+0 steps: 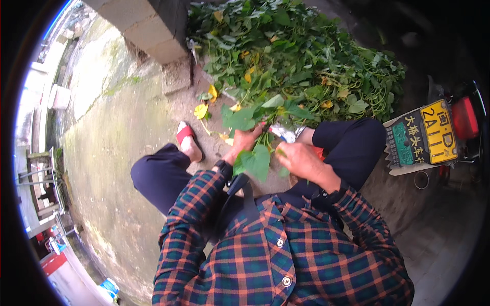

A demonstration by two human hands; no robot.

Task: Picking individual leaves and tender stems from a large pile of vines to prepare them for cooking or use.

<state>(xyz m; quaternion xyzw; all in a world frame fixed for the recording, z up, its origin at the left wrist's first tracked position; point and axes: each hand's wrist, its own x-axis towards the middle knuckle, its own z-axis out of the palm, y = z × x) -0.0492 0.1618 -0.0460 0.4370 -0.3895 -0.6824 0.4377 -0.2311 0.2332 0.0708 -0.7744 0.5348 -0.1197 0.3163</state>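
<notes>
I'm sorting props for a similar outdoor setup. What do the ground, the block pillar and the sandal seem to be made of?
The ground looks like rough poured concrete: grey, matte, with green mossy stains. The block pillar seems to be masonry or concrete blocks, with pale flat faces and visible joints. The red sandal looks like rubber or plastic, judging by its smooth, evenly coloured strap, though the picture cannot settle which.

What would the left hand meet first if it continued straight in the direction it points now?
Probably the big pile of green leafy vines on the ground ahead. The left hand points up and away from the body, already closed on leafy stems, and the pile begins just beyond its knuckles. Depth is unclear.
</notes>
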